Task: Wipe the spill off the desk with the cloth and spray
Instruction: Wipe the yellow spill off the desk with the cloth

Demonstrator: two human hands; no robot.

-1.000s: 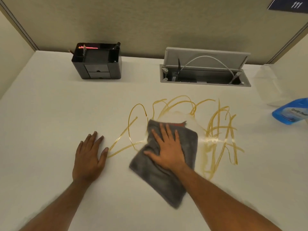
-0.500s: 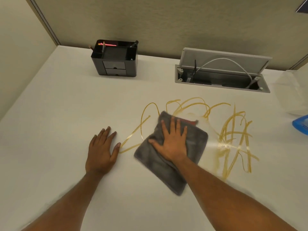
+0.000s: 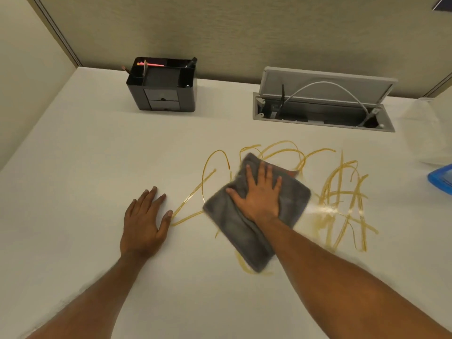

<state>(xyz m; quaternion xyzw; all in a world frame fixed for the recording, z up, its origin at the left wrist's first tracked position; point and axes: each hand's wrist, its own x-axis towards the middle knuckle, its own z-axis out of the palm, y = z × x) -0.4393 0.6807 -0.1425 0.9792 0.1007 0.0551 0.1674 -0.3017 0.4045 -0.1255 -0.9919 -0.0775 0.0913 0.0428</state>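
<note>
A yellow-brown spill runs in thin looping lines across the middle of the white desk. A grey cloth lies over its left-middle part. My right hand presses flat on the cloth with fingers spread. Smeared streaks show by the cloth's near corner, and a wet shine sits just right of it. My left hand rests palm down on the desk left of the cloth, its thumb tip next to a spill line. Only a blue part of the spray bottle shows at the right edge.
A black desk organizer with pens stands at the back left. An open grey cable box with a white cable is set into the desk at the back. A clear plastic item sits at the far right. Partition walls close off the back and left.
My right hand has pushed the cloth a little away from me over the spill lines, uncovering a smear at its near corner. My left hand has stayed put. The view has shifted left.
</note>
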